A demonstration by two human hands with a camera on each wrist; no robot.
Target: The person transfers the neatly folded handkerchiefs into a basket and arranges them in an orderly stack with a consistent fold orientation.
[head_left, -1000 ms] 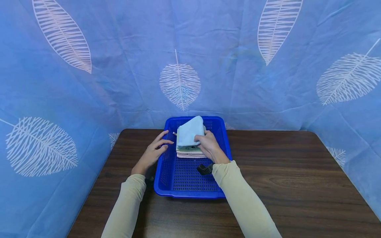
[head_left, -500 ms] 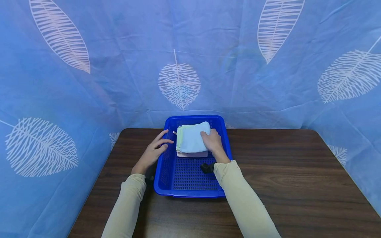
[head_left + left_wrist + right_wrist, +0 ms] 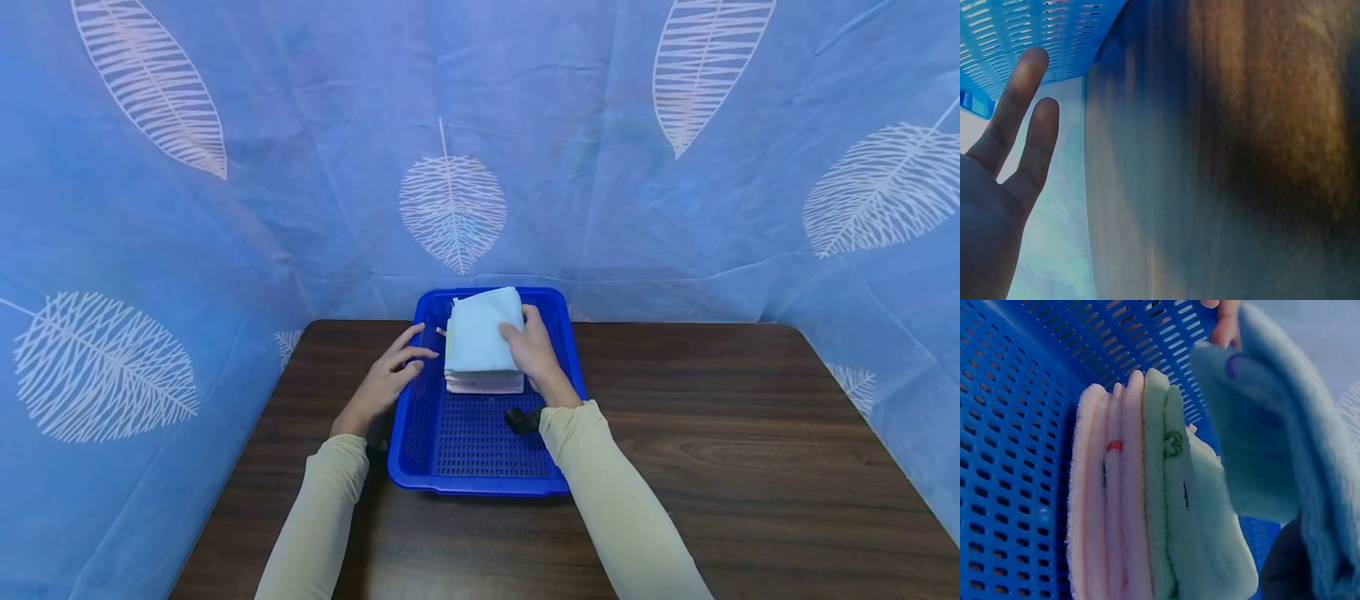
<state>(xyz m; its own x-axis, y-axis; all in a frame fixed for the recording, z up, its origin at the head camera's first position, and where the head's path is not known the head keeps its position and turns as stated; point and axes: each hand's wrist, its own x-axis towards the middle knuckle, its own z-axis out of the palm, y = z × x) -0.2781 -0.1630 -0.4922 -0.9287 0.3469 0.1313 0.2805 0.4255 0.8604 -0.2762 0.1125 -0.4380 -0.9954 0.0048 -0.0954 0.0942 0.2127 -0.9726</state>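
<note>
My right hand (image 3: 534,348) pinches a folded light blue towel (image 3: 486,331) by its right side, thumb on top. In the right wrist view this towel (image 3: 1325,456) is tilted up, apart from the folded stack. Pink towels (image 3: 1100,512) lie lowest there, with a folded green towel (image 3: 1172,500) bearing a darker green mark above them. The stack is inside a blue slotted basket (image 3: 480,485), toward its back. My left hand (image 3: 382,379) is by the basket's left rim with fingers spread, holding nothing; whether it touches the rim is unclear.
The basket stands on a dark wooden table (image 3: 720,450) near its back edge. A blue cloth with white leaf patterns (image 3: 453,212) hangs behind and at both sides. A black strap (image 3: 522,421) is on the right wrist, over the basket floor.
The light blue towel shifted right and toward me over the stack, then back up and slightly left in my right hand. My left hand has hardly moved.
</note>
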